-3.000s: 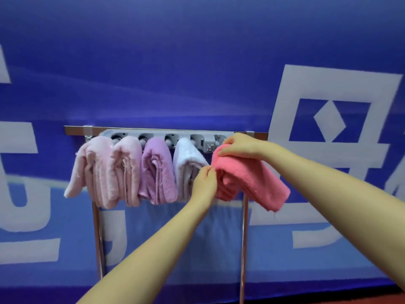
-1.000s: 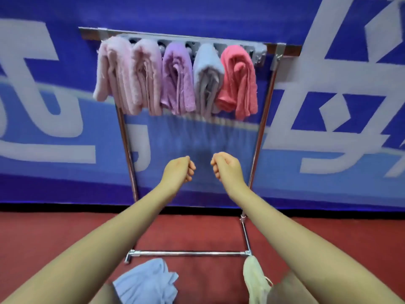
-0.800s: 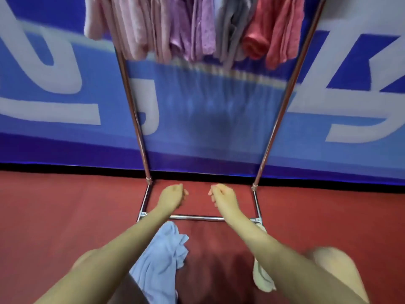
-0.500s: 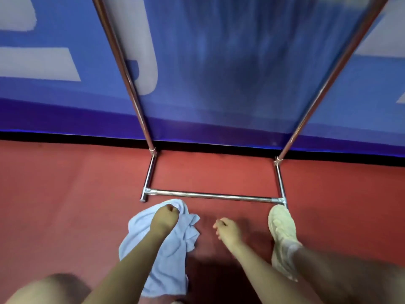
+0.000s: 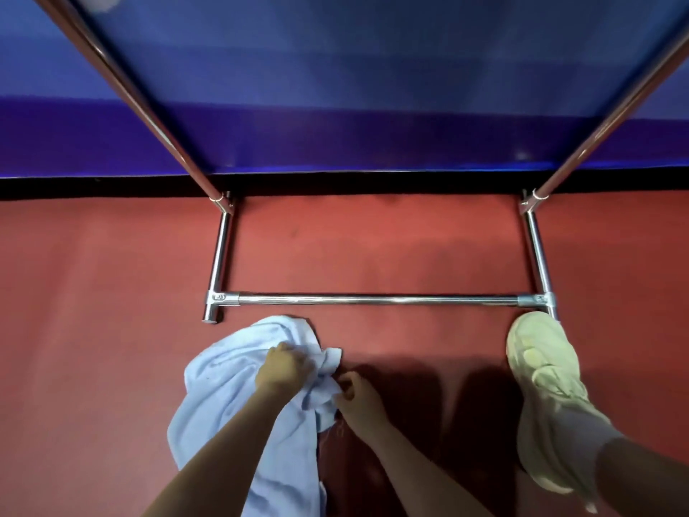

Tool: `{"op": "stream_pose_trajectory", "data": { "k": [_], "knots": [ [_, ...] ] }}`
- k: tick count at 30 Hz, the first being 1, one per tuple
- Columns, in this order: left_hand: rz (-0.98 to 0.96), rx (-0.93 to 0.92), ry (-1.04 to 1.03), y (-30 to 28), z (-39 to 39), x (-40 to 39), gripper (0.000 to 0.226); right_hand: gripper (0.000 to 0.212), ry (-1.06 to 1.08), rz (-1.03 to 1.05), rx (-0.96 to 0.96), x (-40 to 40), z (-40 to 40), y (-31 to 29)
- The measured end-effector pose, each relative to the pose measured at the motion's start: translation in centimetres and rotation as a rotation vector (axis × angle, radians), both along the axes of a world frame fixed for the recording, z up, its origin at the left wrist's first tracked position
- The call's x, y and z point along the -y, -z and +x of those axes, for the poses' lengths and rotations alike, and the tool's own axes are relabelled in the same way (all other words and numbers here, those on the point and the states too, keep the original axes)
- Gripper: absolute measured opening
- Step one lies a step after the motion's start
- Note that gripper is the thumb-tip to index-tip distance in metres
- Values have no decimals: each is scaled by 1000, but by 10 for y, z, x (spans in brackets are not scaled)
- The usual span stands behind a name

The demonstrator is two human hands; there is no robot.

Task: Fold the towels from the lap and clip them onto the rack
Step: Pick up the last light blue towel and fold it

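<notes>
Where the light-blue towel (image 5: pixel 238 397) drapes lengthwise toward the rack's base bar (image 5: pixel 373 299), the left hand (image 5: pixel 285 371) grips its bunched upper edge — fingers curled — while the right hand (image 5: pixel 358 399) pinches an adjoining fold above the red floor (image 5: pixel 93 311).

Both bare forearms reach forward and down from the bottom edge of the view, converging toward the middle. The left hand (image 5: pixel 284 369) is curled, knuckles up, fingers gripping bunched cloth. The right hand (image 5: pixel 358 399) sits just beside it, fingers bent, fingertips pinching the cloth's edge. The 2 hands are close but not touching.
</notes>
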State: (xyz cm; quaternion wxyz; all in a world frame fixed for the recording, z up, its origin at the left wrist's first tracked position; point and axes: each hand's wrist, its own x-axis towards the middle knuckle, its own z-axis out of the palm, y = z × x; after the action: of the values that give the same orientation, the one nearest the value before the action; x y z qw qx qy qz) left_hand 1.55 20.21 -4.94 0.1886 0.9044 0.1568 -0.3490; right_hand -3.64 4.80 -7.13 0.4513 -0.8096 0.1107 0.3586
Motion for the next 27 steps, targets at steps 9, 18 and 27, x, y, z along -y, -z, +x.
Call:
{"op": "stream_pose_trajectory", "data": {
  "k": [9,18,27],
  "knots": [
    [-363,329,-600,-122,58,5,25,21,497,427,80,3,39,-77],
    [-896,542,-732,-342,32,30,29,27,454,417,470,39,75,-321],
    [-1249,610,-1005,-430,-69,52,23,36,95,132,863,102,-5,-435]
  ]
}}
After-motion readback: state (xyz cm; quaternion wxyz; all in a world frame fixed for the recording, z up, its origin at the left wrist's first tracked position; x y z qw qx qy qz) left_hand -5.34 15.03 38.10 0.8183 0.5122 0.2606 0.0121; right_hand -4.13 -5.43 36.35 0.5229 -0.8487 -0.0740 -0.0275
